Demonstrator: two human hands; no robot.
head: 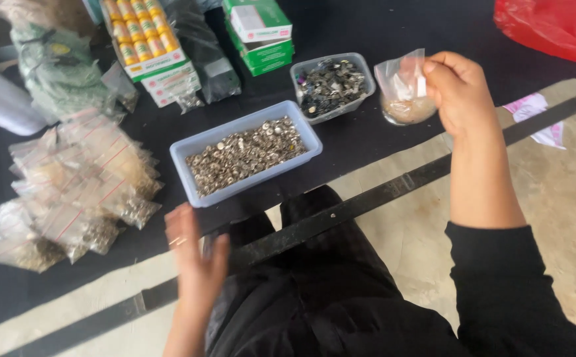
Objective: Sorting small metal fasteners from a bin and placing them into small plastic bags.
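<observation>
My right hand (461, 89) is raised at the upper right and pinches the top of a small clear plastic bag (403, 89) partly filled with small brownish pieces. My left hand (194, 254) hovers low at the near edge of the black table, blurred, fingers apart and holding nothing. Between the hands sits a pale blue rectangular tray (248, 187) full of small round metal fasteners. Behind it stands a smaller clear tub (365, 66) of darker metal parts.
A heap of filled clear zip bags (76, 188) lies at the left. Green-and-white boxes (259, 33), a box of yellow tubes (144, 36), a white roll (0, 102) and a red plastic bag (555, 26) line the back. A black strap (341, 215) crosses the concrete floor.
</observation>
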